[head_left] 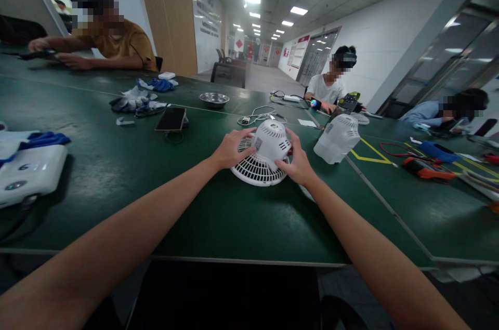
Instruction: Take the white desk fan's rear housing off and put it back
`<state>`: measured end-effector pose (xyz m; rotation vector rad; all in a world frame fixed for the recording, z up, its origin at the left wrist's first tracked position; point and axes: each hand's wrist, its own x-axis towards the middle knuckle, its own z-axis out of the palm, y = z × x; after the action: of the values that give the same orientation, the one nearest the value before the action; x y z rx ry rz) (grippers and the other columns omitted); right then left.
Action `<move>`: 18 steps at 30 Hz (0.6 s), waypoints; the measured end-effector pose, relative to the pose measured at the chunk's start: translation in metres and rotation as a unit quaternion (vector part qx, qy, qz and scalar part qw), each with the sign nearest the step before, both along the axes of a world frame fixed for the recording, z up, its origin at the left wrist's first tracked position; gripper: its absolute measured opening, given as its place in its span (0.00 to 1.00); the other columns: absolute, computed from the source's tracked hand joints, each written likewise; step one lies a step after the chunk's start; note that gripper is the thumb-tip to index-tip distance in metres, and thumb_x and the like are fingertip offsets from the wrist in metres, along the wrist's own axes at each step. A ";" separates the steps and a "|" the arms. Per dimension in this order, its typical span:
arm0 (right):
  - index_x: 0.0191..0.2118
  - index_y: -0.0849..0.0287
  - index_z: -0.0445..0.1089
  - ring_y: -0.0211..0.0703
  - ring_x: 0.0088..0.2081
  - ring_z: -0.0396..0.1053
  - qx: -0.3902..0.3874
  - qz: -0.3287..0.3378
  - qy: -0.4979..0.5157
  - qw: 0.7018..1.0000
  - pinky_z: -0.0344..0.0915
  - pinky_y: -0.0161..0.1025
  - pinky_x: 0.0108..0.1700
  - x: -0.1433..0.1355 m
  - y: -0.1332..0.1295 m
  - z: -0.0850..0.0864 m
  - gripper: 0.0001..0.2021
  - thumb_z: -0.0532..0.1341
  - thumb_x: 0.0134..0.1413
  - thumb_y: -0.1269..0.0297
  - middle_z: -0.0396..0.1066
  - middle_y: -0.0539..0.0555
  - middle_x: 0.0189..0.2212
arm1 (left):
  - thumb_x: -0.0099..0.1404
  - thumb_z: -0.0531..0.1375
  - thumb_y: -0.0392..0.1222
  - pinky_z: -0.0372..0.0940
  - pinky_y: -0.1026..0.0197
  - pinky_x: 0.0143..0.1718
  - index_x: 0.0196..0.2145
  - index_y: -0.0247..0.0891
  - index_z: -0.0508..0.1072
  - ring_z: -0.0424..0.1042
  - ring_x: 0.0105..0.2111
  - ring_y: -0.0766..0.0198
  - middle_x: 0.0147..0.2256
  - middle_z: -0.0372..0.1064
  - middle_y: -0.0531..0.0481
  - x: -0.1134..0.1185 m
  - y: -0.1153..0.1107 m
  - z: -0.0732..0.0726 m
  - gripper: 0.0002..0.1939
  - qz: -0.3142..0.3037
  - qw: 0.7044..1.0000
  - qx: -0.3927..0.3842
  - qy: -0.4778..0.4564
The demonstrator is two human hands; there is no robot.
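A white fan [259, 170] lies grille-down on the green table, its rounded motor housing facing up. My left hand [234, 149] grips the housing from the left, thumb pressed against its side. From the right, my right hand [298, 158] holds the same housing between thumb and fingers. Just right of the fan stands a white plastic housing [338, 139] with slots near its top. A white cable [257, 116] with a plug lies behind the fan. The underside of the fan is hidden.
A metal bowl [214, 99], a phone [170, 119] and gloves [136, 100] lie beyond my left arm. A white device [33, 171] sits at far left. An orange multimeter [427, 169] lies at right. Several people sit around the table [249, 226].
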<state>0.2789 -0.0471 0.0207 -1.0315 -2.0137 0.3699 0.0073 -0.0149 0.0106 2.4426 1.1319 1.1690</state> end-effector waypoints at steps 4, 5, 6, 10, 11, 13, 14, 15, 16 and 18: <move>0.70 0.50 0.51 0.57 0.48 0.71 -0.015 -0.016 0.011 1.000 0.70 0.59 0.52 0.010 0.009 -0.005 0.44 0.67 0.48 0.56 0.71 0.58 0.53 | 0.70 0.53 0.55 0.60 0.40 0.58 0.64 0.42 0.65 0.68 0.56 0.48 0.56 0.72 0.43 -0.012 0.013 -0.009 0.28 0.057 0.997 -0.027 -0.047; 0.69 0.52 0.52 0.57 0.48 0.71 -0.020 -0.015 0.013 1.000 0.70 0.58 0.51 0.011 0.010 -0.005 0.43 0.68 0.48 0.56 0.71 0.59 0.53 | 0.71 0.52 0.56 0.61 0.41 0.58 0.64 0.42 0.66 0.69 0.56 0.48 0.56 0.72 0.43 -0.014 0.017 -0.012 0.28 0.066 0.995 -0.046 -0.057; 0.69 0.53 0.53 0.57 0.48 0.71 -0.024 -0.013 0.014 1.000 0.70 0.57 0.51 0.012 0.011 -0.006 0.43 0.68 0.48 0.55 0.72 0.59 0.53 | 0.71 0.51 0.56 0.61 0.42 0.58 0.63 0.41 0.66 0.70 0.55 0.49 0.56 0.72 0.43 -0.016 0.021 -0.015 0.28 0.068 0.993 -0.069 -0.064; 0.69 0.53 0.54 0.58 0.49 0.72 -0.031 0.000 0.011 0.999 0.71 0.56 0.51 0.013 0.010 -0.006 0.43 0.68 0.48 0.55 0.72 0.59 0.54 | 0.73 0.46 0.59 0.61 0.48 0.60 0.61 0.40 0.69 0.71 0.57 0.50 0.59 0.71 0.43 -0.018 0.032 -0.023 0.30 0.071 0.984 -0.153 -0.050; 0.70 0.52 0.53 0.59 0.50 0.72 -0.031 0.003 0.008 0.999 0.71 0.57 0.51 0.012 0.009 -0.006 0.43 0.69 0.49 0.55 0.71 0.59 0.56 | 0.73 0.46 0.59 0.60 0.49 0.60 0.61 0.40 0.69 0.70 0.58 0.50 0.59 0.70 0.43 -0.018 0.033 -0.024 0.30 0.078 0.983 -0.162 -0.042; 0.70 0.50 0.51 0.61 0.54 0.70 -0.028 0.008 0.002 1.000 0.70 0.59 0.53 0.010 0.007 -0.005 0.47 0.71 0.47 0.54 0.67 0.61 0.60 | 0.73 0.46 0.58 0.59 0.52 0.61 0.61 0.39 0.70 0.69 0.59 0.50 0.60 0.70 0.43 -0.017 0.034 -0.024 0.30 0.088 0.980 -0.172 -0.037; 0.70 0.49 0.50 0.63 0.56 0.68 -0.026 0.010 -0.001 1.000 0.69 0.61 0.55 0.009 0.006 -0.005 0.49 0.72 0.45 0.53 0.65 0.61 0.62 | 0.73 0.46 0.58 0.59 0.52 0.60 0.61 0.39 0.70 0.69 0.59 0.50 0.60 0.70 0.43 -0.017 0.035 -0.024 0.29 0.088 0.980 -0.175 -0.041; 0.70 0.49 0.50 0.64 0.58 0.67 -0.024 0.009 -0.004 1.000 0.68 0.62 0.56 0.008 0.005 -0.004 0.51 0.74 0.43 0.52 0.63 0.62 0.63 | 0.73 0.46 0.58 0.59 0.52 0.60 0.61 0.39 0.70 0.69 0.59 0.50 0.60 0.70 0.43 -0.017 0.035 -0.024 0.29 0.087 0.979 -0.178 -0.049; 0.70 0.49 0.51 0.65 0.58 0.67 -0.021 0.003 -0.003 1.000 0.66 0.64 0.57 0.007 0.004 -0.004 0.52 0.75 0.41 0.51 0.63 0.62 0.63 | 0.73 0.47 0.59 0.60 0.52 0.60 0.60 0.40 0.71 0.69 0.59 0.49 0.59 0.71 0.43 -0.017 0.035 -0.025 0.29 0.083 0.978 -0.180 -0.062; 0.68 0.51 0.54 0.66 0.58 0.67 -0.017 -0.015 0.005 1.000 0.64 0.66 0.59 0.006 0.002 -0.002 0.52 0.76 0.38 0.51 0.67 0.62 0.61 | 0.72 0.48 0.60 0.61 0.51 0.59 0.58 0.40 0.72 0.71 0.57 0.49 0.58 0.72 0.43 -0.019 0.035 -0.027 0.29 0.060 0.975 -0.187 -0.102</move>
<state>0.2846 -0.0447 0.0189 -1.0767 -1.9864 0.3932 -0.0119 0.0202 -0.0163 1.9523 1.3132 1.0925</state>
